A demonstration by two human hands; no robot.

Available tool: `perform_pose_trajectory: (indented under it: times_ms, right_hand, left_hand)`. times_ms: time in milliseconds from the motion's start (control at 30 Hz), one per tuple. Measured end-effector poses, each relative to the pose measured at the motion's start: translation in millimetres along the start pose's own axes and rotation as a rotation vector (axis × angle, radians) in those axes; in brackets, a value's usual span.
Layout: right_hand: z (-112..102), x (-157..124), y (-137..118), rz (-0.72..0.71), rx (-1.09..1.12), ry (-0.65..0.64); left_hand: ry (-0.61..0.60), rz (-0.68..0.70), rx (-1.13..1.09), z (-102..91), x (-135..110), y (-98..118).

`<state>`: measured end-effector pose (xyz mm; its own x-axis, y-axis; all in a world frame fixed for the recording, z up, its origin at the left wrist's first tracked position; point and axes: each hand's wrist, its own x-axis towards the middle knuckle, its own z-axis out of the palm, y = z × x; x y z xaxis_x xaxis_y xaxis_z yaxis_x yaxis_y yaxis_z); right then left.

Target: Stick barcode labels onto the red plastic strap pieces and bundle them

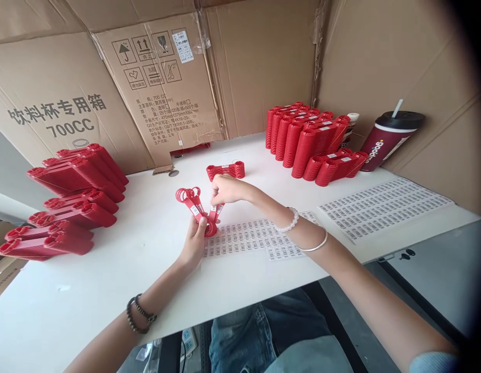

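My left hand (192, 239) is closed around the lower end of a bunch of thin red plastic strips (194, 208) with ring-shaped ends. The bunch is fanned into two groups in a V, and small white labels show on some strips. At the top of the right-hand group, the bent fingers of my right hand (229, 189) pinch a red strip (214, 213); its upper end is hidden behind them. Below both hands lies a sheet of small printed labels (244, 235). Just beyond my right hand rests a short stack of red strips (225, 168) with a white label on top.
Red strip stacks (77, 181) stand at the left, and labelled stacks (302, 134) at the back right. Near these is a maroon lidded cup (390, 142) with a straw. More label sheets (383, 207) lie at the right. Cardboard (259, 67) walls the white table (147, 285).
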<state>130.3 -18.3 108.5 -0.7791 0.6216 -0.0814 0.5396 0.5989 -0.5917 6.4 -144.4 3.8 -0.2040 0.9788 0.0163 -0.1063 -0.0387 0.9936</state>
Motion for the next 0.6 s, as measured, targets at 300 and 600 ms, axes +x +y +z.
perform_pose_trajectory:
  times_ms: [300, 600]
  right_hand:
    - [4.3, 1.0, 2.2, -0.061, -0.002, 0.037]
    - [6.4, 3.0, 3.7, -0.053, 0.004, 0.033]
  left_hand:
    - [-0.006, -0.006, 0.007, 0.2, -0.7, 1.3]
    - [-0.006, -0.024, -0.009, -0.5, -0.6, 1.4]
